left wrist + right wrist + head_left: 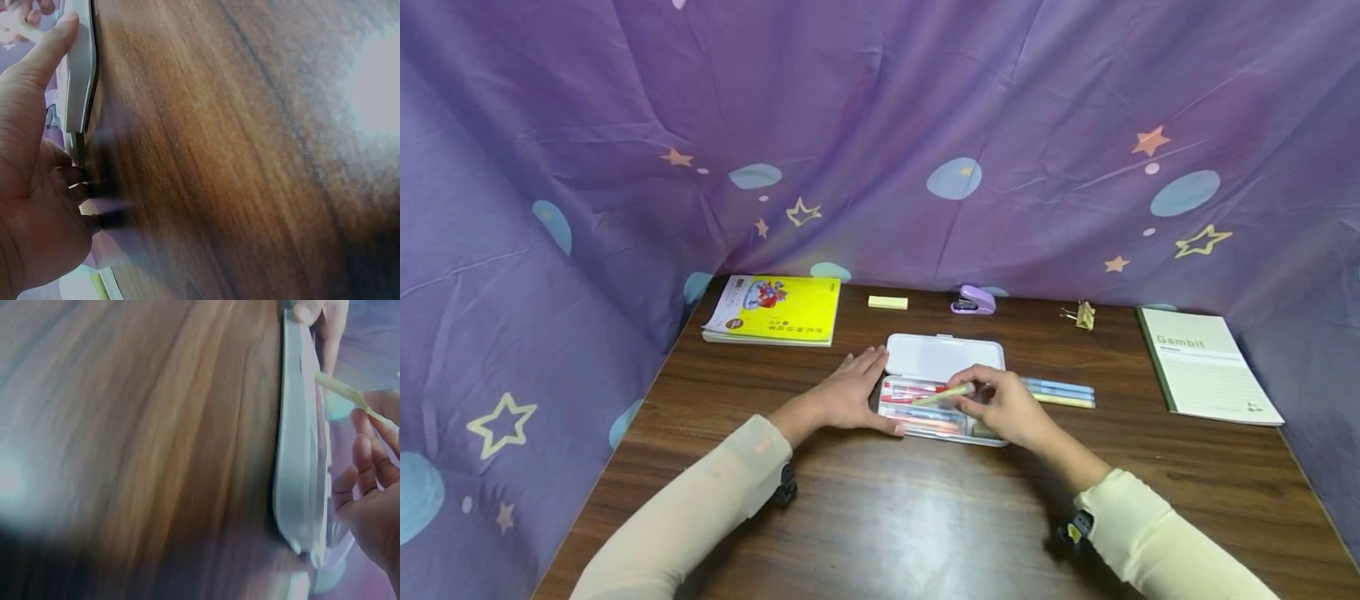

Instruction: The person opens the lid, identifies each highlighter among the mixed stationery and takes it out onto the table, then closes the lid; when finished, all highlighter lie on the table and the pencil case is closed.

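Observation:
A white pencil case (942, 354) lies on the table with its lid folded back. Red pens (917, 392) fill its rear part, and blue and orange ones (925, 421) lie along the front. My left hand (848, 393) braces the case's left end, thumb on the front corner and the other fingers stretched along the side. Over the case, my right hand (1003, 408) pinches a slim yellow-green pen (340, 389) between thumb and fingers, its tip pointing left above the compartment. In the right wrist view, the case's front wall (294, 456) stands beside that hand.
Blue and yellow pens (1063, 392) lie just right of the case. Along the back are a yellow book (793, 308), sticky notes (887, 302), a purple stapler (974, 300) and a gold binder clip (1084, 315). A notebook (1210, 367) lies far right; purple curtains (880, 125) surround the table.

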A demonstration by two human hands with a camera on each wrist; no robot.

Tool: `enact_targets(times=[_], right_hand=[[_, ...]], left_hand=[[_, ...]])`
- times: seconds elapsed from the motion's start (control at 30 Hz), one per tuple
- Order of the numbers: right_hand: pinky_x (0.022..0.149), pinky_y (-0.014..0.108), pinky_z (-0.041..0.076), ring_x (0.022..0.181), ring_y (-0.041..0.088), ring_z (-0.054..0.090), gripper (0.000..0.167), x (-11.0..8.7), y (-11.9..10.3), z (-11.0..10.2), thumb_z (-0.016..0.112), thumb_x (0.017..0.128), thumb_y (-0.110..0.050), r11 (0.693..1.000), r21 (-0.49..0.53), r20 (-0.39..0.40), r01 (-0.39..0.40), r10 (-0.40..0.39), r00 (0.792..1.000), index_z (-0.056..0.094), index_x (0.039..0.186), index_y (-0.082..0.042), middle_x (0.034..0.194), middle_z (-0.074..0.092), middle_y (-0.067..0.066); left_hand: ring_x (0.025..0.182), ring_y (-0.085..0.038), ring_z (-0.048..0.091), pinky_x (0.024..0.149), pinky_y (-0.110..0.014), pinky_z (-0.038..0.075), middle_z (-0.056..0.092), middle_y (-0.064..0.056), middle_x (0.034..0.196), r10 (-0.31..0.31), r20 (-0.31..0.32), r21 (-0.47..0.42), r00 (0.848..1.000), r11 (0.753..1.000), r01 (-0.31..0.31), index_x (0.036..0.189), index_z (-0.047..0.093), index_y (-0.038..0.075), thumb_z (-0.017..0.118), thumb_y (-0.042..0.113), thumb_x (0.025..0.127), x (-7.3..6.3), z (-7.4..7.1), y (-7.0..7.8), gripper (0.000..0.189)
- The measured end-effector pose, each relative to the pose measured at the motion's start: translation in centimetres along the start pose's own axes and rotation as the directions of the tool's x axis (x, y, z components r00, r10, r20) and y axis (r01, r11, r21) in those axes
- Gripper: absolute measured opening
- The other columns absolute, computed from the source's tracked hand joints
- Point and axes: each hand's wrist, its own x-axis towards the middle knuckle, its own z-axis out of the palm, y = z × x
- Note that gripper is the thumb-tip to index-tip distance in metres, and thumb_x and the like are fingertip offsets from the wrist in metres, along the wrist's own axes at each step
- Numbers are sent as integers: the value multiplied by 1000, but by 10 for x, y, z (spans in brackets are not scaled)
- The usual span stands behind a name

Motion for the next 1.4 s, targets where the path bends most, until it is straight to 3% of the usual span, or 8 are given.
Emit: enact_targets(times=[0.13, 0.37, 0.53, 0.73, 0.9, 1.03, 1.2, 1.4], right_hand=[[69, 22, 60, 74, 9, 67, 18, 7, -6, 14, 89, 93, -8, 999, 36, -22, -4, 5, 1000, 82, 110, -11, 89, 78, 5], [64, 20, 53, 71, 6, 61, 17, 22, -17, 40, 88, 94, -7, 996, 88, -17, 15, -13, 1000, 83, 111, -10, 86, 76, 6], [69, 19, 55, 77, 6, 63, 15, 32, -25, 56, 87, 93, -3, 990, 130, -40, 50, -45, 998, 83, 107, -7, 93, 78, 9], [74, 18, 56, 82, 7, 65, 9, 38, -26, 71, 88, 94, -5, 993, 103, -33, 56, -53, 998, 85, 102, -8, 101, 82, 7], [80, 18, 59, 89, 4, 69, 18, 41, -25, 75, 87, 94, -6, 989, 122, -49, 81, -76, 996, 86, 111, -4, 105, 84, 11], [74, 18, 56, 84, 4, 65, 25, 42, -31, 69, 83, 96, -5, 986, 119, -81, 119, -110, 991, 84, 121, -1, 106, 81, 13], [73, 25, 50, 83, 18, 59, 29, 41, -40, 54, 85, 94, -2, 968, -31, -130, 250, -252, 959, 84, 122, -3, 98, 77, 7], [74, 34, 45, 82, 26, 56, 24, 39, -42, 33, 96, 81, -4, 876, -266, -160, 403, -452, 878, 88, 103, -8, 88, 79, 1]], left_hand=[[176, -29, 1, 144, -51, 4, 2, -14, 188, 11, 1, -6, 1000, 1000, -11, 178, 5, 6, 79, 80, 85, 0, 0, 1, 140], [176, -30, 2, 143, -52, 4, 2, -15, 188, 5, -4, -14, 1000, 1000, -5, 178, 5, 6, 80, 79, 86, -2, -2, 4, 139], [176, -33, 3, 143, -54, 5, 3, -17, 188, 21, -10, -12, 1000, 1000, -21, 178, 6, 4, 78, 80, 87, -1, -2, 4, 139], [176, -34, 3, 143, -55, 4, 3, -16, 188, 30, -7, -8, 1000, 1000, -30, 178, 7, 4, 78, 79, 87, -1, -3, 4, 137], [176, -35, 3, 143, -56, 4, 4, -17, 188, 36, -8, -1, 999, 999, -36, 178, 8, 4, 78, 78, 88, 0, -3, 5, 136], [176, -34, 3, 143, -56, 4, 5, -17, 188, 29, -11, -10, 1000, 1000, -29, 178, 8, 6, 78, 78, 88, 0, -3, 5, 136], [176, -34, 4, 143, -55, 5, 7, -17, 188, 15, -15, 2, 1000, 1000, -15, 178, 12, 4, 79, 79, 86, -1, -3, 5, 136], [176, -33, 3, 143, -53, 5, 5, -15, 188, 3, -11, -15, 1000, 1000, -3, 178, 11, 5, 79, 79, 86, -2, -1, 1, 137]])
